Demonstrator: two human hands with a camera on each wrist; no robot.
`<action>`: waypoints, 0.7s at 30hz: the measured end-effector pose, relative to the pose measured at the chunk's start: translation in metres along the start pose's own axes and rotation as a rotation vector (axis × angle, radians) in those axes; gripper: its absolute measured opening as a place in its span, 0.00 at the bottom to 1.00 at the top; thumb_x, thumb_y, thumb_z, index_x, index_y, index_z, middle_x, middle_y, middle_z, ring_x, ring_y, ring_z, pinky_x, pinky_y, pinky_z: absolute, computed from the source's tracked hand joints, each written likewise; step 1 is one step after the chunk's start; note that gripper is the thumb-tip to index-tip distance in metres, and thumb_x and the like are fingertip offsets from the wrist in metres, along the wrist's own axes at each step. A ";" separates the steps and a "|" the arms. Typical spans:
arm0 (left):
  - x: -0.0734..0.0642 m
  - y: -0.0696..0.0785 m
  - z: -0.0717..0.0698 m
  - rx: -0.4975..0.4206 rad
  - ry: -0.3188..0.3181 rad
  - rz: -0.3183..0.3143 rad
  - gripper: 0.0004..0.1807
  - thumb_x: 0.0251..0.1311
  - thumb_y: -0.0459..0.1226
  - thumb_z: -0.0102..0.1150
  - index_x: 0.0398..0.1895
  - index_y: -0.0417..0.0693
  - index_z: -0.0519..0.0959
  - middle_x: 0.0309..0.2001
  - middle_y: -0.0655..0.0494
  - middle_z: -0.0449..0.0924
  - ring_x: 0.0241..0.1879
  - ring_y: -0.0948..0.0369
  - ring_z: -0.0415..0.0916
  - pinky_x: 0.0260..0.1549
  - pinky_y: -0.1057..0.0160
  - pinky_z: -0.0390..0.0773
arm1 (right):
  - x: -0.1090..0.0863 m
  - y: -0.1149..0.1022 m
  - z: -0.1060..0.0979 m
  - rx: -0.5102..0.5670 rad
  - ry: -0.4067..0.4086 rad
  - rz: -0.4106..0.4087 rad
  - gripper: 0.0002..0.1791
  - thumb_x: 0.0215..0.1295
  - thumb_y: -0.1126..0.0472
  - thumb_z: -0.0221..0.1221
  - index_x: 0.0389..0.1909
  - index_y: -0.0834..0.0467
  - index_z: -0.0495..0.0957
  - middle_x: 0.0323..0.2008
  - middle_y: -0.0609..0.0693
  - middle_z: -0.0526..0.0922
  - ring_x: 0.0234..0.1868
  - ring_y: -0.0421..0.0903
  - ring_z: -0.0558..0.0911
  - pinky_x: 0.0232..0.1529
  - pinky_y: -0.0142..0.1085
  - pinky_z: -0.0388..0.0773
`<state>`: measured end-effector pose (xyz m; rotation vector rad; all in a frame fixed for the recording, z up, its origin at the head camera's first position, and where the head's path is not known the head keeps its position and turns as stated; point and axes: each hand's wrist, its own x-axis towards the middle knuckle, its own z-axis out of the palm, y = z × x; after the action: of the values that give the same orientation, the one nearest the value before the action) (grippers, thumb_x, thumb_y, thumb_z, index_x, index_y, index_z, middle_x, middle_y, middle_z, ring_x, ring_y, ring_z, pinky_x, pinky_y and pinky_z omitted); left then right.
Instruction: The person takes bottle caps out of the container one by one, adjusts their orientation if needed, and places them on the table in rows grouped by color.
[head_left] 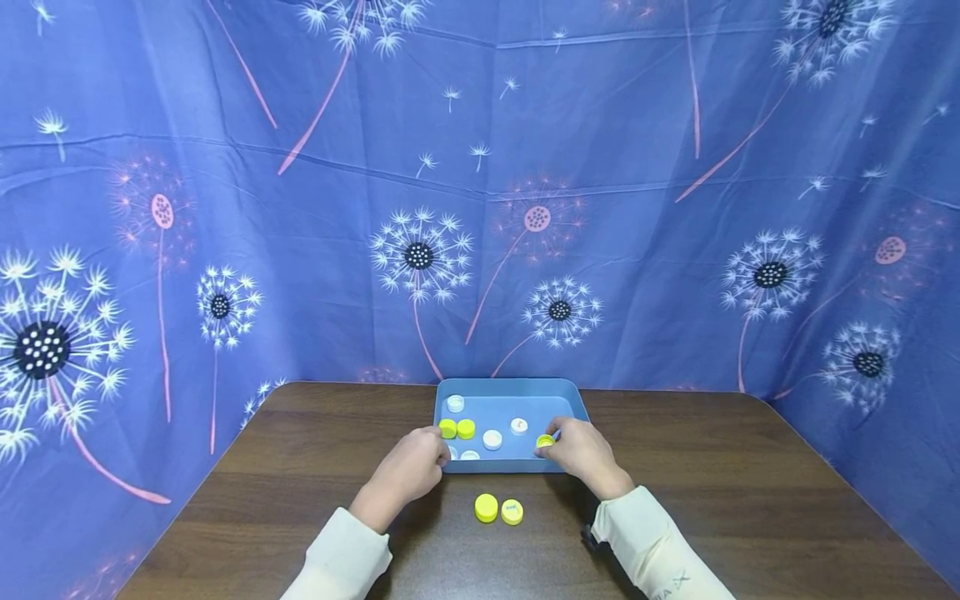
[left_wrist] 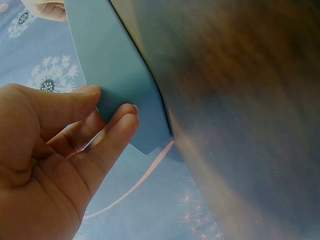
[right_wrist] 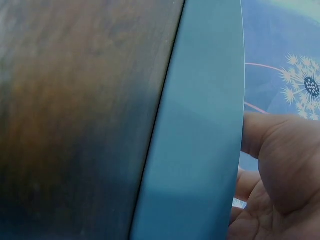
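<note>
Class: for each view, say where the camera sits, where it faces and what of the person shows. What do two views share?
Head: head-worn, facing forward and down at the blue tray; left hand, right hand and sleeves show.
Left wrist: on that wrist, facing the tray's corner; left hand, plus part of the right.
Right wrist: on that wrist, facing the tray's outer wall; part of the right hand.
Both wrist views share tray and table.
</note>
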<state>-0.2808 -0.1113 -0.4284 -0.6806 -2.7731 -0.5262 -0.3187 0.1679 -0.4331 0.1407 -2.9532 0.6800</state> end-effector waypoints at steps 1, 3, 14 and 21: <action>0.000 0.000 0.000 0.002 0.003 0.005 0.14 0.49 0.19 0.55 0.22 0.44 0.85 0.24 0.61 0.68 0.26 0.64 0.64 0.28 0.67 0.69 | 0.000 0.000 0.000 -0.001 0.005 -0.002 0.19 0.51 0.52 0.73 0.42 0.56 0.83 0.28 0.45 0.81 0.27 0.44 0.75 0.25 0.38 0.70; 0.000 -0.001 0.000 0.005 0.008 0.011 0.14 0.49 0.19 0.55 0.22 0.43 0.85 0.24 0.62 0.68 0.26 0.64 0.65 0.29 0.67 0.70 | 0.000 0.000 0.001 -0.001 0.009 -0.004 0.18 0.52 0.53 0.73 0.41 0.56 0.83 0.26 0.45 0.80 0.27 0.44 0.75 0.25 0.38 0.70; -0.001 0.001 -0.001 -0.016 -0.004 0.001 0.13 0.50 0.19 0.57 0.27 0.41 0.87 0.27 0.60 0.74 0.28 0.64 0.68 0.31 0.66 0.75 | 0.000 0.003 0.000 0.036 0.045 -0.036 0.17 0.54 0.56 0.69 0.42 0.60 0.83 0.21 0.46 0.76 0.23 0.44 0.72 0.22 0.37 0.66; 0.000 0.000 0.000 0.007 0.011 0.017 0.13 0.50 0.19 0.57 0.29 0.41 0.87 0.31 0.56 0.78 0.31 0.63 0.74 0.37 0.62 0.81 | 0.001 0.004 -0.001 0.071 0.122 -0.097 0.15 0.57 0.59 0.65 0.43 0.62 0.82 0.19 0.45 0.74 0.20 0.42 0.70 0.22 0.35 0.66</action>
<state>-0.2803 -0.1115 -0.4283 -0.6969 -2.7547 -0.5149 -0.3204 0.1721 -0.4336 0.2382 -2.7868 0.7527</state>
